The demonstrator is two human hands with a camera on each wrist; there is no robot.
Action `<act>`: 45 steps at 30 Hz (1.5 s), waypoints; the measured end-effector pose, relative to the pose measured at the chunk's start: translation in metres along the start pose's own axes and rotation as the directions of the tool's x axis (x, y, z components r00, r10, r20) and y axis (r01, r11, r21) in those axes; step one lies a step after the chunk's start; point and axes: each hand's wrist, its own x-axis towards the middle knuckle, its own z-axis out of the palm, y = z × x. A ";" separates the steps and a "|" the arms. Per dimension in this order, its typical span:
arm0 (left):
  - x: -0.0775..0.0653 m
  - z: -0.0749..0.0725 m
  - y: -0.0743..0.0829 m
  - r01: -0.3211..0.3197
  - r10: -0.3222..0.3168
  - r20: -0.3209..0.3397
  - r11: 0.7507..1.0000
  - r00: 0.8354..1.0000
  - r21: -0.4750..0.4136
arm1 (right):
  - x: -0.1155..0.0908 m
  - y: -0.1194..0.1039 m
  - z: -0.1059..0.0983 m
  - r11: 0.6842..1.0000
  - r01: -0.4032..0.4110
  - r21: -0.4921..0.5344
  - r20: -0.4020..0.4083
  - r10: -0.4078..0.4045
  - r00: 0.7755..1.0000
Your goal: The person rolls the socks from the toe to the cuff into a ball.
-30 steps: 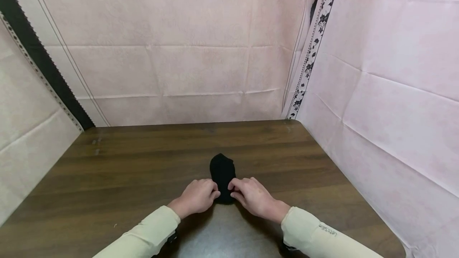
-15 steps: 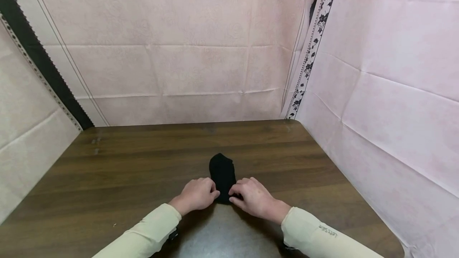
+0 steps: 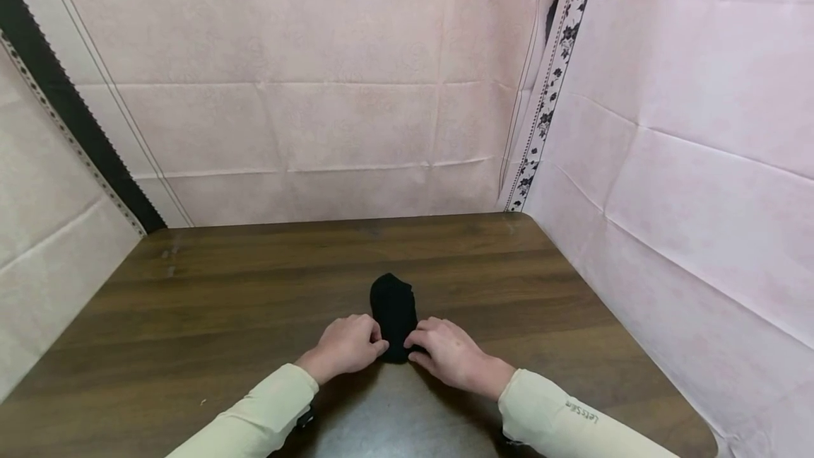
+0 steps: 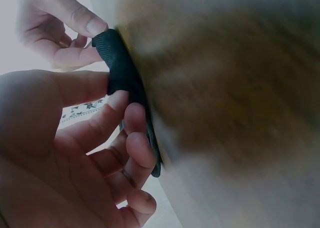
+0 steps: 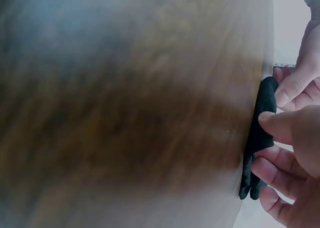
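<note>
A black sock [image 3: 392,309] lies lengthwise on the brown table, in the middle of the head view. My left hand [image 3: 350,346] pinches its near left edge between thumb and fingers. From the other side, my right hand [image 3: 450,353] pinches the near right edge. Fine ribbing shows on the near end of the sock [image 4: 112,50] in the left wrist view, where both hands grip it. In the right wrist view the sock [image 5: 260,120] has two layered ends at the far side. The fingers partly hide its edges.
The wood-grain table [image 3: 254,281] reaches back to a pale pink cloth wall [image 3: 356,126]. Another cloth wall [image 3: 699,161] runs along the right side, and a further one [image 3: 51,232] stands at the left.
The right fingers have shifted slightly at the sock's near right edge. The left hand and the sock stay almost in place.
</note>
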 end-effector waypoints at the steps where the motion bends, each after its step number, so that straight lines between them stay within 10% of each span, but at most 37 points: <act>1: -0.001 0.000 0.000 -0.001 0.001 -0.004 1.000 1.000 0.000 | 0.000 0.000 0.000 1.000 0.001 0.005 -0.002 -0.001 1.000; 17: -0.004 -0.001 -0.005 -0.279 0.284 -0.114 0.959 0.952 0.056 | 0.003 0.000 0.000 0.992 -0.084 0.095 0.042 0.080 0.996; 37: -0.004 -0.001 -0.004 -0.201 0.204 -0.047 0.978 0.978 0.063 | 0.008 0.003 -0.001 0.944 -0.154 0.291 0.077 0.137 0.988; 45: -0.007 0.000 -0.003 -0.167 0.167 -0.039 0.986 0.985 0.001 | 0.006 0.001 0.000 0.964 -0.165 0.208 0.066 0.155 0.986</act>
